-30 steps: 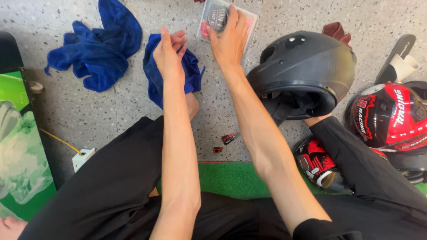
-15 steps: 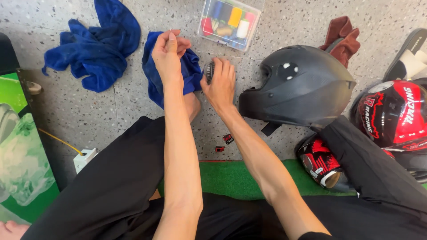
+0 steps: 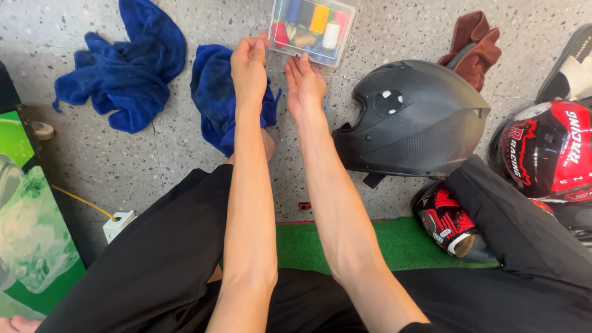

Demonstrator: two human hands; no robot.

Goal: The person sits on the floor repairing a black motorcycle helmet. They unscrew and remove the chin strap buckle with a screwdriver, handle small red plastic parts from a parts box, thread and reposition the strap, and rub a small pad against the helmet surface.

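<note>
Head view, person seated on the floor [image 3: 92, 160], speckled grey stone, both bare arms stretched forward over black trousers.

Left hand [image 3: 250, 65]: raised above a blue cloth [image 3: 216, 102] that lay crumpled on the floor just beneath it; fingertips drawn together in a pinch at the top of the hand, next to the near edge of a clear plastic box [image 3: 314, 28]; what the grip pinched was too small to make out.

Right hand [image 3: 304, 83]: just beside the left, apart from it by a narrow gap; fingers straight and pressed side by side, pointing toward the box; grip not closed on anything visible; fingertips near the box's front wall, contact could not be told.

Box: lay on the floor at the top of the view, beyond both hands; held spools of thread in red, blue, yellow, white and pink.

Surroundings: a second blue cloth [image 3: 120, 68] lay further left, well apart from the hands; a matt black helmet [image 3: 419, 120] sat on the floor just right of the right forearm; a brown glove [image 3: 472, 43] lay behind it; a red and black helmet [image 3: 546, 154] at the right edge; a strip of green mat [image 3: 320, 243] between the legs; a white plug [image 3: 118, 223] with a yellow cord at lower left.
</note>
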